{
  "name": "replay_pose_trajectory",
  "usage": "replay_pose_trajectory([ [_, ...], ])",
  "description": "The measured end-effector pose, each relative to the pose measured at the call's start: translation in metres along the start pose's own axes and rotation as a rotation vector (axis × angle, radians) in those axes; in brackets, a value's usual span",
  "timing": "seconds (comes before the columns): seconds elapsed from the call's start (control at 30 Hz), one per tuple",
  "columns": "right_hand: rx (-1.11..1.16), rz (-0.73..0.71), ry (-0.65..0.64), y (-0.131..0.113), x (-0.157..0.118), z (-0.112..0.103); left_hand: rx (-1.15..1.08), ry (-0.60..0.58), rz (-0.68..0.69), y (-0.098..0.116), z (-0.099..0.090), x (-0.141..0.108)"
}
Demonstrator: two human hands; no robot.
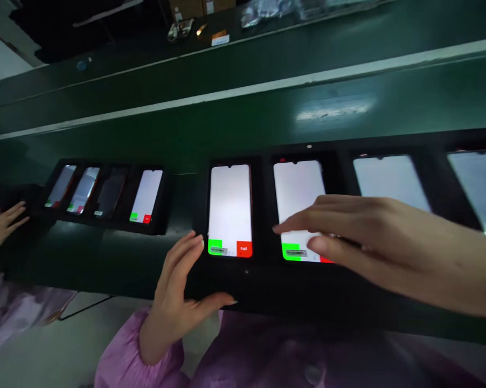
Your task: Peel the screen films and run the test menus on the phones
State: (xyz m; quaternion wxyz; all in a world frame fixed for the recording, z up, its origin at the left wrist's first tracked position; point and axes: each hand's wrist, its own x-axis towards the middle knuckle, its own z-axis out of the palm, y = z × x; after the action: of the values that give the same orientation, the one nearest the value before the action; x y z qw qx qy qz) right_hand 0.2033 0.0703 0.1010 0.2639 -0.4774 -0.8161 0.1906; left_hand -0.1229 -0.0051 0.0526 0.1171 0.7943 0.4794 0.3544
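Note:
Several lit smartphones lie in a black tray (263, 275) in front of me. The leftmost smartphone (230, 205) has a white screen with a green patch at lower left and a red "Fail" patch at lower right. My left hand (182, 285) rests at the tray's left front corner beside it, fingers apart and holding nothing. Over the second smartphone (297, 188) hovers my right hand (352, 226), fingers stretched out, covering part of its screen and red patch. Partly behind that hand are a third smartphone (390, 175) and a fourth smartphone (477, 183).
Another black tray (105, 220) with several smartphones, one dark, lies to the left. At the far left is a co-worker's hand (11, 221). A pale strip (227, 97) runs along the green bench (178, 134). Clear plastic bags (267, 12) lie at the back.

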Motion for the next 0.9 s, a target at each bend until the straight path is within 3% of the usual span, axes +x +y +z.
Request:
replay_pose_trajectory([
  [0.13,-0.156,-0.032,0.041,-0.005,-0.041,-0.021,0.095,-0.013,0.085,-0.001,-0.001,-0.003],
  [0.3,-0.309,-0.164,0.14,0.002,-0.095,-0.045,0.252,-0.081,0.075,-0.005,0.005,-0.01],
  [0.47,-0.577,-0.062,0.086,0.023,-0.136,-0.058,0.137,0.042,-0.037,0.018,0.016,-0.006],
  [0.6,-0.497,0.09,0.303,0.043,-0.172,-0.075,0.173,-0.042,0.069,0.041,0.039,0.01],
  [0.67,-0.555,0.167,0.307,0.055,-0.188,-0.085,0.193,-0.042,0.162,0.051,0.052,0.021],
  [0.77,-0.579,0.161,0.223,0.072,-0.199,-0.095,0.239,-0.022,0.269,0.064,0.067,0.034],
  [0.9,-0.509,0.102,0.308,0.083,-0.174,-0.089,0.418,-0.047,0.218,0.075,0.064,0.053],
])
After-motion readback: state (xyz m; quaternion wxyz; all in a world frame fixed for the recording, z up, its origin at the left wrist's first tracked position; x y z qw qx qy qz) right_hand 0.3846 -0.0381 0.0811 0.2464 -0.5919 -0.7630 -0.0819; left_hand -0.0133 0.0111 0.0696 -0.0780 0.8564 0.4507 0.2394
